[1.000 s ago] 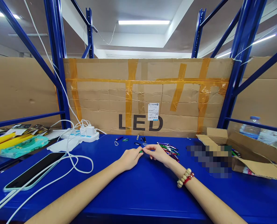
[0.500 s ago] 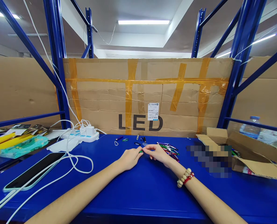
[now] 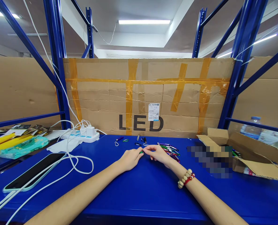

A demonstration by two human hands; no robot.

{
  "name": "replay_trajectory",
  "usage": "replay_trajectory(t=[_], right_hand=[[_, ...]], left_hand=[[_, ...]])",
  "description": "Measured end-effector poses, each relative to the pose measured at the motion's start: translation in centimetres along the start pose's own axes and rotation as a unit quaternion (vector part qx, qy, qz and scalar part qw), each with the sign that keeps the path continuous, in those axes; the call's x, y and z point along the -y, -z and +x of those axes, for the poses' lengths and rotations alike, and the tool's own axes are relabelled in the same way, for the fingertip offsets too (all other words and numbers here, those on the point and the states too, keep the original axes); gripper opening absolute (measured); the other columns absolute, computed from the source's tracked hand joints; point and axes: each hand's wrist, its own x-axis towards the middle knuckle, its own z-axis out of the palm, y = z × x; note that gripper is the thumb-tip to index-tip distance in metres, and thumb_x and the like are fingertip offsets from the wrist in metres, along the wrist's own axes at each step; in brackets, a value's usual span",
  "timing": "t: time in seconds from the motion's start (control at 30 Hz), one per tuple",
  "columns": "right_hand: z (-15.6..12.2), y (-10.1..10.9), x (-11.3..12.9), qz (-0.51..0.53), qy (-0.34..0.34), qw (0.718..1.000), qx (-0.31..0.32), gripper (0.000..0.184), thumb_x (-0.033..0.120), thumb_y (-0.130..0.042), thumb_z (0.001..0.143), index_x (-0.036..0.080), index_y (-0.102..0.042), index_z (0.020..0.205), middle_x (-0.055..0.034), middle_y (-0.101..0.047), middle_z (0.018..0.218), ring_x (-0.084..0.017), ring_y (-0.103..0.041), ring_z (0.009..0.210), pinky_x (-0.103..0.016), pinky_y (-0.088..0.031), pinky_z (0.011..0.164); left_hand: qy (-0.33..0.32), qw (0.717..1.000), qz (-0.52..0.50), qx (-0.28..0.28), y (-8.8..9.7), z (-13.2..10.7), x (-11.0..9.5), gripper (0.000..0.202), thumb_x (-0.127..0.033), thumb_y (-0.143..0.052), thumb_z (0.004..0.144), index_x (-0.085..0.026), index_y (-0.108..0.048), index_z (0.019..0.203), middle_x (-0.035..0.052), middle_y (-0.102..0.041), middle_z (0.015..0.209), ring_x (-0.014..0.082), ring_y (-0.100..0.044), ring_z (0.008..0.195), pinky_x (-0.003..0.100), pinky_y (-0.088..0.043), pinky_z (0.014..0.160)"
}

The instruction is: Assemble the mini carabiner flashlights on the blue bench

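Note:
My left hand (image 3: 130, 158) pinches a small green piece (image 3: 141, 152) between thumb and forefinger; most of it is hidden, so its kind does not show. Fingertips of my right hand (image 3: 156, 153) are pinched together at the other end of that piece, nearly meeting the left ones. What they grip there is too small to name. Just behind the right hand lies a pile of slim coloured pen-like sticks (image 3: 175, 153). Beyond the fingers are a black carabiner (image 3: 138, 144), a silver carabiner (image 3: 116, 143), a green carabiner (image 3: 125, 140), a purple tube (image 3: 119, 138) and a grey tube (image 3: 138, 137).
An open cardboard box (image 3: 249, 162) stands at the right on the blue table (image 3: 139, 197). To the left are a phone (image 3: 35, 172), looping white cables (image 3: 89, 172) and a power strip (image 3: 89, 136). A large taped carton (image 3: 101, 97) closes off the back.

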Motion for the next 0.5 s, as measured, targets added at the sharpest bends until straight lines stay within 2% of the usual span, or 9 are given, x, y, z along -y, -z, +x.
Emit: replay_trajectory(t=[0.5], right_hand=[[0.09, -0.10, -0.04, -0.002, 0.004, 1.000, 0.000, 0.045, 0.056, -0.063, 0.067, 0.012, -0.064, 0.077, 0.0004, -0.052, 0.058, -0.007, -0.041, 0.042, -0.015, -0.026, 0.035]], left_hand=[[-0.007, 1.000, 0.004, -0.002, 0.00, 0.02, 0.08, 0.015, -0.027, -0.030, 0.094, -0.020, -0.041, 0.102, 0.0067, -0.059, 0.094, 0.0248, -0.057, 0.088, 0.032, -0.044, 0.070]])
